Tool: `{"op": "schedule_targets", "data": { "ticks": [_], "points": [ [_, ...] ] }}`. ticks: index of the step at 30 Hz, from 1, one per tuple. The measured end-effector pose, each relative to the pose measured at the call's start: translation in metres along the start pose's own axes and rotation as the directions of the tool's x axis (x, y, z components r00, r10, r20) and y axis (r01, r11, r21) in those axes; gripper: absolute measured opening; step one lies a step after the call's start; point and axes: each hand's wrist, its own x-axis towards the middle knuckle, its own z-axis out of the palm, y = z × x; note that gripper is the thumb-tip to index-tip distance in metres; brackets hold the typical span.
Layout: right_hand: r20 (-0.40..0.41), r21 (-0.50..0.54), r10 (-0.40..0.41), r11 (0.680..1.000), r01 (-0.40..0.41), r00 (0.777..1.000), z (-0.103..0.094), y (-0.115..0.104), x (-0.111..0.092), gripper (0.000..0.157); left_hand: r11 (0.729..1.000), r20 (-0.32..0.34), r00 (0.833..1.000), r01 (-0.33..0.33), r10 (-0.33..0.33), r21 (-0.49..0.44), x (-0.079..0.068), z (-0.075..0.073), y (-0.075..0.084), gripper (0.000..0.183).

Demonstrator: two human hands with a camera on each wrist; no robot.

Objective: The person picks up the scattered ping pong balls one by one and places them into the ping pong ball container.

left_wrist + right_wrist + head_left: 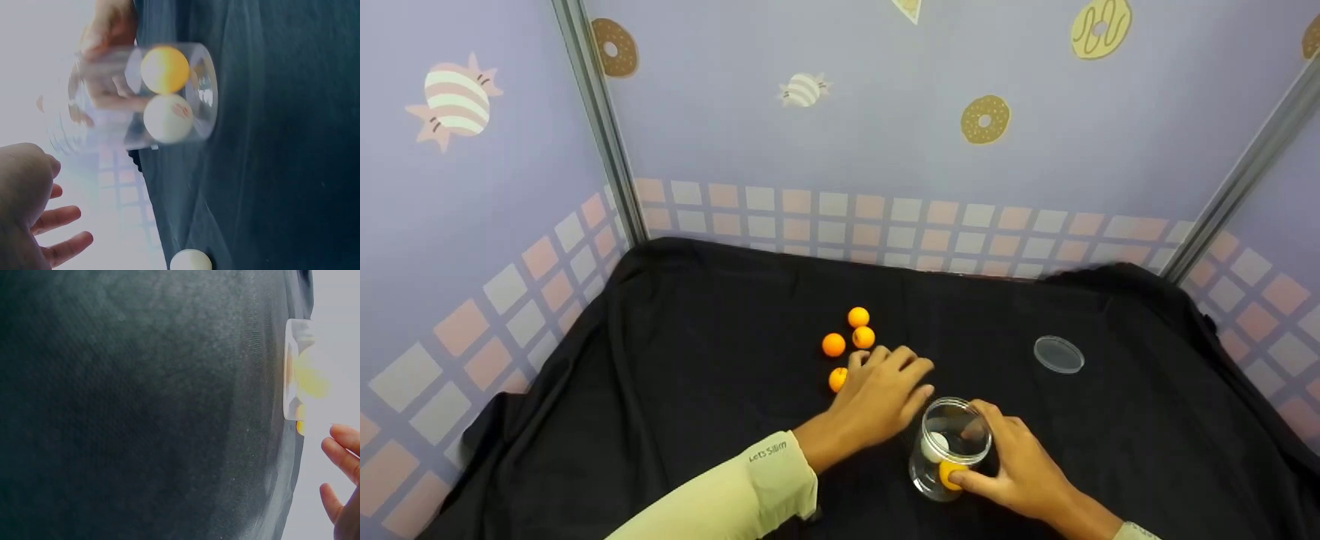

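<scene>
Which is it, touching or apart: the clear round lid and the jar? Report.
Apart: the head view plainly shows black cloth between the lid and the jar.

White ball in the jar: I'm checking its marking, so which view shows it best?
Left wrist: the white ball appears large, its reddish mark visible. The head view shows it smaller through the jar, no mark discernible. In the right wrist view, glare leaves it indistinguishable.

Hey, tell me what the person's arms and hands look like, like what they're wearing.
The bare left hand and bare right hand wear no gloves. The pale yellow-green fabric left sleeve has small dark lettering near its cuff. Only the edge of a pale fabric right sleeve shows.
</scene>
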Motion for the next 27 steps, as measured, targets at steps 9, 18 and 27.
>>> {"op": "schedule_targets", "data": {
  "ticks": [9,18,27],
  "points": [
    [0.002,0.012,-0.001,1.0,0.001,1.0,0.0,0.0,0.001,0.089,0.994,0.032,0.993,0.109,-0.109,0.009,0.002,0.018,-0.026,0.033],
    [0.012,0.026,0.015,1.0,-0.015,1.0,0.001,0.0,0.0,0.088,0.978,0.097,0.973,0.206,-0.208,0.026,0.003,0.039,-0.046,0.033],
    [0.017,0.022,0.032,0.999,-0.032,0.999,0.0,0.0,-0.001,0.088,0.966,0.162,0.952,0.254,-0.259,0.05,0.003,0.051,-0.056,0.033]
  ]
}}
